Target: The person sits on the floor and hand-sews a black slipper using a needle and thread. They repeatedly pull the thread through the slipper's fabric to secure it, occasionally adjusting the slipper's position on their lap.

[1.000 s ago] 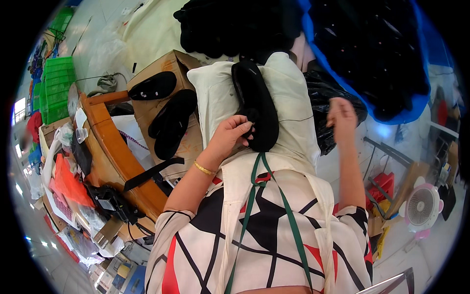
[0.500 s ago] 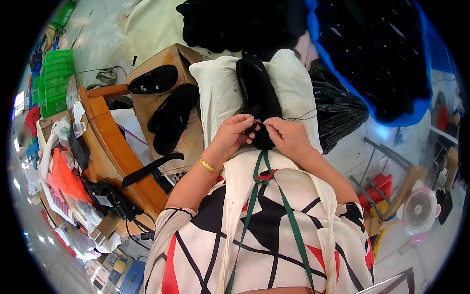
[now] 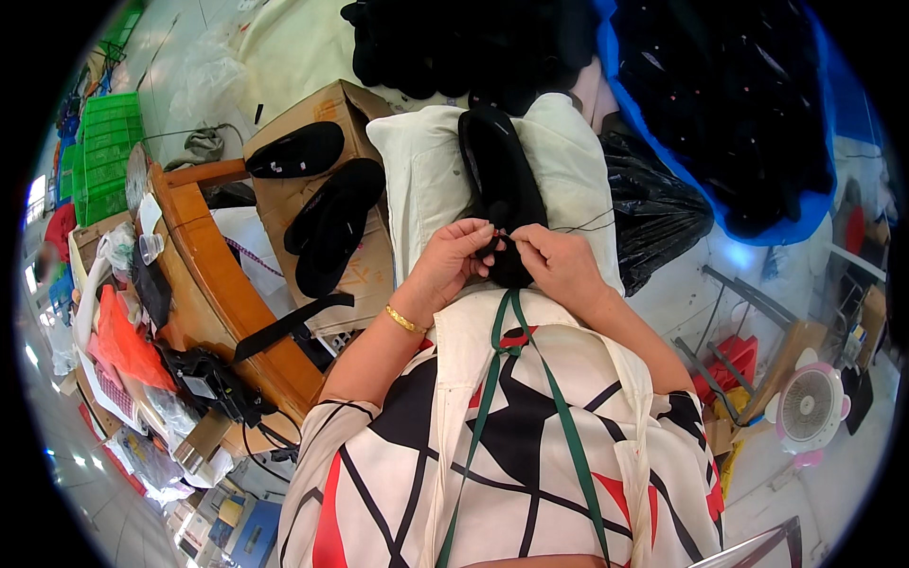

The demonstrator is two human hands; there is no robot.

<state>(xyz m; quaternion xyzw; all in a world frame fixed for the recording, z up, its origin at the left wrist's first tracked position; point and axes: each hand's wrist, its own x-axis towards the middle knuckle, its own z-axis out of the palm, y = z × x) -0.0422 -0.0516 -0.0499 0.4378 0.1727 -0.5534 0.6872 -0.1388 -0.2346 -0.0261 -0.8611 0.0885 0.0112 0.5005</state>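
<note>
A black shoe [image 3: 502, 156] lies lengthwise on a white cloth-covered cushion [image 3: 417, 180] in front of me, its near end below my hands. Over that end, my left hand [image 3: 458, 256] pinches a tiny dark and reddish thing between thumb and forefinger, its other fingers curled. Close against it, my right hand [image 3: 557, 260] is closed in a pinch at the same spot. What lies between the fingertips is too small to name. Dark thread [image 3: 589, 225] trails out to the right from behind my right hand, across the cushion.
Several black shoes [image 3: 333, 227] lie on a cardboard box [image 3: 275, 213] at left, beside a wooden frame [image 3: 204, 256]. Black shoes fill a blue-edged bag [image 3: 814, 213] at far right. A black plastic bag [image 3: 653, 208] adjoins the cushion. A fan [image 3: 810, 405] stands right.
Both hands keep almost the same place and pinch over the shoe. The view has shifted very slightly; nothing has visibly been let go or taken up.
</note>
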